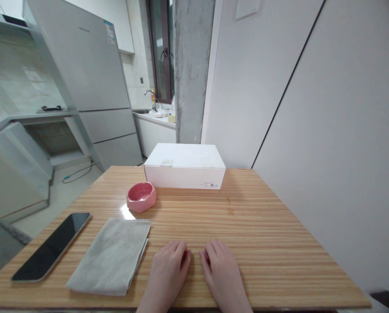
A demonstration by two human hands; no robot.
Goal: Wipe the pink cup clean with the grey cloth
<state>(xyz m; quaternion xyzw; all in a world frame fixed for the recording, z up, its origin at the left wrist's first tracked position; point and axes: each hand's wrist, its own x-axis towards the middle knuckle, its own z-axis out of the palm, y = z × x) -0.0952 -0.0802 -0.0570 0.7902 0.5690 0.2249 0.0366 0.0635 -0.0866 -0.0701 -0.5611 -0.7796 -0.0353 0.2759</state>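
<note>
Both hands rest on the wooden table (266,243) near its front edge, a small gap between them. My left hand (170,265) is loosely closed with its fingers curled down, and no object shows in it. In the same curled pose, my right hand (222,267) lies with its thumb toward the left one. A folded grey cloth (111,256) sits just left of my left hand, not touching it. Farther left is a black-screened smartphone (52,248), lying flat. Beyond the cloth stands a pink bowl (141,198); its inside shows nothing in it.
A closed white box (184,177) stands at the table's far edge, behind and right of the bowl. A white wall (328,143) runs along the right side. Past the table are a grey pillar (192,74), a refrigerator (86,69) and a sink counter (155,126).
</note>
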